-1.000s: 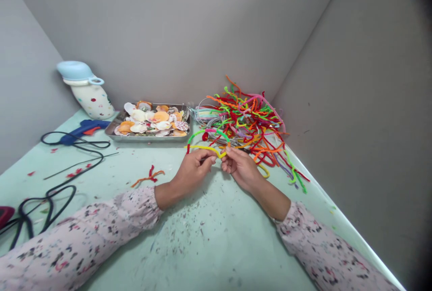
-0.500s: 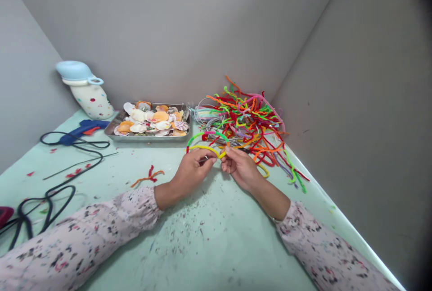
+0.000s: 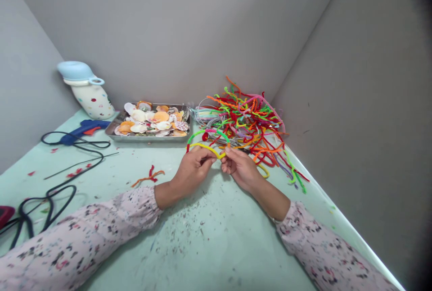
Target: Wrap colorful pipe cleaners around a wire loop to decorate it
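Note:
Between my two hands is a ring of pipe cleaner with green, pink, red, orange and yellow parts. My left hand pinches its yellow stretch near the left side, thumb and forefinger together. My right hand pinches the ring's right side, where the yellow bends and meets orange, its other fingers curled in. The fingertips of both hands are close together but apart. Just behind them lies a heap of colourful pipe cleaners.
A metal tray of shells stands behind my left hand. Farther left are a blue glue gun, its dark cord and a bottle. A small orange and red twisted piece lies near my left wrist. Walls rise behind and right.

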The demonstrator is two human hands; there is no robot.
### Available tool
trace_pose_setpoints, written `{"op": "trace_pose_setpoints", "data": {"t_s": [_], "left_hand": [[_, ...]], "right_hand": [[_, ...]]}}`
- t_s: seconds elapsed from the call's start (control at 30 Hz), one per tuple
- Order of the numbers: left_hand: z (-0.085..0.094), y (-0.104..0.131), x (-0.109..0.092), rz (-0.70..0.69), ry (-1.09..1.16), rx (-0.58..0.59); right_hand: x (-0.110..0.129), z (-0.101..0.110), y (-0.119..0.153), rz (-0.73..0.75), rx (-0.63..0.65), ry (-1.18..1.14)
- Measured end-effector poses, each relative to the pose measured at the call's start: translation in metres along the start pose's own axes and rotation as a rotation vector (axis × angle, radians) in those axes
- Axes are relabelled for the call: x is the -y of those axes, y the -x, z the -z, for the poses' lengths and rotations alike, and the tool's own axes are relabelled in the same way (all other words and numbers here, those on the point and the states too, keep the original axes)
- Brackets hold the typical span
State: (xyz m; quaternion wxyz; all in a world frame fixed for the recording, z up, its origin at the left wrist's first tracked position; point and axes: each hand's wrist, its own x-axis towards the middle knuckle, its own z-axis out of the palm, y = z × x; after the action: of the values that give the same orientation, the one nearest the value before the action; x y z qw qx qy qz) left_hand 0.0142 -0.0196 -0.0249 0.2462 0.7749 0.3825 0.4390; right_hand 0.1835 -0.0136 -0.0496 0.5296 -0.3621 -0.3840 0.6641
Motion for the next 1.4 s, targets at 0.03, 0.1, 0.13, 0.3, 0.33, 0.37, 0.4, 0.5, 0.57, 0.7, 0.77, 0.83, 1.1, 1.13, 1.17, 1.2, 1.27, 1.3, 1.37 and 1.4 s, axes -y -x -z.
{"op": "trace_pose_setpoints", "data": {"t_s": [0.03, 0.1, 0.13, 0.3, 0.33, 0.37, 0.4, 0.5, 0.57, 0.7, 0.77, 0.83, 1.1, 1.13, 1.17, 1.2, 1.27, 1.3, 1.37, 1.4], "left_hand": [[-0.0005, 0.0004, 0.0005, 0.009, -0.004, -0.003], [-0.0017, 0.0015, 0.0019, 0.023, -0.007, -0.012], [-0.0022, 0.002, 0.0025, 0.026, -0.008, -0.019], [-0.0022, 0.003, 0.0033, -0.002, -0.012, -0.05], [-0.0017, 0.003, 0.0031, -0.015, -0.009, -0.05], [-0.0013, 0.0029, 0.0028, -0.028, -0.008, -0.047], [-0.0008, 0.0028, 0.0025, -0.041, -0.01, -0.043], [0.0004, 0.0026, 0.0017, -0.076, -0.03, -0.028], [0.0008, 0.0026, 0.0013, -0.09, -0.054, -0.025], [0.0009, 0.0028, 0.0009, -0.09, -0.089, -0.012], [0.0006, 0.003, 0.0005, -0.098, -0.092, -0.005], [0.0002, 0.0036, 0.0001, -0.11, -0.098, -0.013], [-0.0023, 0.0055, 0.0035, -0.185, -0.053, -0.048], [-0.0024, 0.0055, 0.0042, -0.195, -0.044, -0.045], [-0.0025, 0.0053, 0.0047, -0.197, -0.043, -0.043], [-0.0026, 0.0052, 0.005, -0.196, -0.048, -0.041], [-0.0025, 0.0048, 0.0052, -0.187, -0.061, -0.035], [-0.0024, 0.0046, 0.005, -0.182, -0.064, -0.032], [-0.0022, 0.0042, 0.0043, -0.176, -0.06, -0.028], [-0.002, 0.0041, 0.0038, -0.172, -0.057, -0.026]], "right_hand": [[-0.0002, -0.0001, -0.0002, 0.004, -0.006, -0.005], [-0.0002, -0.0002, -0.0002, 0.005, -0.01, -0.013], [0.0, -0.0002, -0.0001, 0.003, -0.01, -0.018], [0.0018, -0.0003, 0.0008, -0.007, -0.002, -0.017], [0.0021, -0.0004, 0.0009, -0.008, -0.001, -0.014], [0.0023, -0.0006, 0.0011, -0.01, 0.0, -0.011], [0.0025, -0.0009, 0.0012, -0.012, 0.0, -0.008], [0.0026, -0.0017, 0.002, -0.016, -0.004, 0.007], [0.0025, -0.0021, 0.0025, -0.019, -0.003, 0.015], [0.0016, -0.0022, 0.0026, -0.013, 0.003, 0.02], [0.0012, -0.0018, 0.0024, -0.01, 0.005, 0.022], [0.0011, -0.0015, 0.0023, -0.007, 0.007, 0.019], [0.0026, -0.0021, 0.0024, -0.011, 0.003, -0.008], [0.0025, -0.002, 0.0024, -0.012, 0.004, -0.004], [0.0024, -0.0019, 0.0023, -0.012, 0.004, 0.001], [0.0022, -0.0017, 0.0022, -0.012, 0.003, 0.004], [0.002, -0.0012, 0.002, -0.012, 0.004, 0.007], [0.0019, -0.001, 0.0019, -0.01, 0.005, 0.007], [0.0019, -0.0007, 0.0018, -0.007, 0.009, 0.007], [0.002, -0.0007, 0.0018, -0.005, 0.011, 0.006]]}}
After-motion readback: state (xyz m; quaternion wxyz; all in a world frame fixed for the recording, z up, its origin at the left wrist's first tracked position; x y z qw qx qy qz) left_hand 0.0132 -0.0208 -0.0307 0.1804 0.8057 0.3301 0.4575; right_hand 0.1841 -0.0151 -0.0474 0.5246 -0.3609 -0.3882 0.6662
